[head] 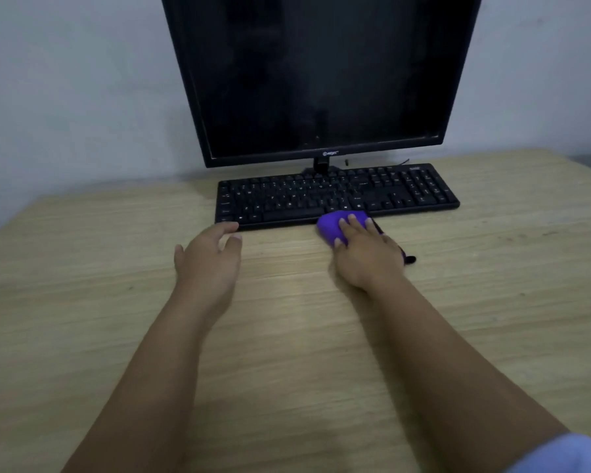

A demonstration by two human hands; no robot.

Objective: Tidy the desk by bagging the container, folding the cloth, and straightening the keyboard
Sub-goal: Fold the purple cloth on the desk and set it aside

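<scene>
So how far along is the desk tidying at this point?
Nothing looks finished. The right hand rests on a bunched purple cloth at the keyboard's front edge; the left hand hovers open nearby. The keyboard sits skewed. No container or bag is in view.

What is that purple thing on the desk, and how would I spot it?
Start at the black monitor and drop to the black keyboard on the wooden desk. At the keyboard's near edge, right of the spacebar, lies a purple cloth under the right hand, whose fingers rest on it. It is the only brightly coloured thing there.
</scene>
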